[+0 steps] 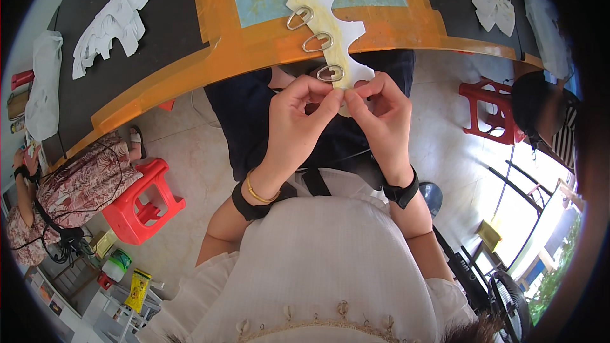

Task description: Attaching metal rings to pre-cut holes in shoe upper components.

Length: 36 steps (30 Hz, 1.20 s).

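Through the head view I have the white scalloped strip (351, 41) running from the blue-green sheet (267, 1) on the bench (254, 49) down over its orange-taped edge, so the lower end hangs above the lap. My left hand (297, 109) has its grip closed on that lower end, thumb against forefinger; my right hand (386, 113) pinches it just beside, the two thumbs nearly touching. What exactly lies under the fingertips I can't make out.

I judge the strip light and thin, flexible like coated paper or thin leather, easy to crease at its narrow necks between the scallops. The yellowish band along its left side looks like adhesive, so I'd expect it to be tacky rather than slippery. Three metal loops (330, 80) sit along that side; they look hard and smooth, probably the heaviest part, and could swing or tug the thin material. I'd hold the plain white scallops on the right, flat between finger pads, away from the yellow.
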### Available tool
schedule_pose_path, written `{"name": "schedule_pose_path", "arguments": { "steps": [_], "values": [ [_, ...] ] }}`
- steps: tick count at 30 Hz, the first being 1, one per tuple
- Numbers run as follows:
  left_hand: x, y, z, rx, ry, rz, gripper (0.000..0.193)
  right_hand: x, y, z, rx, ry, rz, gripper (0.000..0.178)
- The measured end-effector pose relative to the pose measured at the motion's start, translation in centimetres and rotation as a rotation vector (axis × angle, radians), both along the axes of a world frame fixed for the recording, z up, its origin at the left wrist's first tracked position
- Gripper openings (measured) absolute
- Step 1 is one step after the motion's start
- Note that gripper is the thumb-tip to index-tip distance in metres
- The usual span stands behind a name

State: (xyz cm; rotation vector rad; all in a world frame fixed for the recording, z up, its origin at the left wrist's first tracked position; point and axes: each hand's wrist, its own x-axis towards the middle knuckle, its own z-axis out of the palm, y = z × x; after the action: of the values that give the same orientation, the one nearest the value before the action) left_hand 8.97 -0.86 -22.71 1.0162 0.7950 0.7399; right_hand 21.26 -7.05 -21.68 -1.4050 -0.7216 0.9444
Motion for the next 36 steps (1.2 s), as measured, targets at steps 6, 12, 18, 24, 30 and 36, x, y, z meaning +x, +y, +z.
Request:
{"name": "schedule_pose_path", "arguments": {
  "steps": [6,12,18,24,30,36],
  "values": [
    [-0.2,0.1,-0.1,0.020,0.033,-0.008,0.009,0.4,0.2,0.3,-0.029,-0.033,0.030,0.012],
    [-0.5,-0.1,0.0,-0.005,0.089,-0.039,0.015,0.3,0.4,1.1,0.004,-0.075,-0.028,0.022],
    [-0.5,0.2,0.2,0.028,0.097,-0.067,0.017,0.5,0.4,1.2,-0.003,0.006,-0.017,0.033],
    [-0.3,0.1,0.3,0.056,0.063,-0.065,0.014,0.8,0.4,1.5,-0.037,0.157,0.023,0.032],
    [-0.5,0.2,-0.1,0.072,0.080,-0.083,0.012,0.8,0.2,1.4,-0.051,0.174,0.050,0.030],
    [-0.2,0.2,-0.2,0.093,0.086,-0.077,0.012,1.0,0.2,1.3,-0.049,0.189,0.040,0.031]
  ]
}}
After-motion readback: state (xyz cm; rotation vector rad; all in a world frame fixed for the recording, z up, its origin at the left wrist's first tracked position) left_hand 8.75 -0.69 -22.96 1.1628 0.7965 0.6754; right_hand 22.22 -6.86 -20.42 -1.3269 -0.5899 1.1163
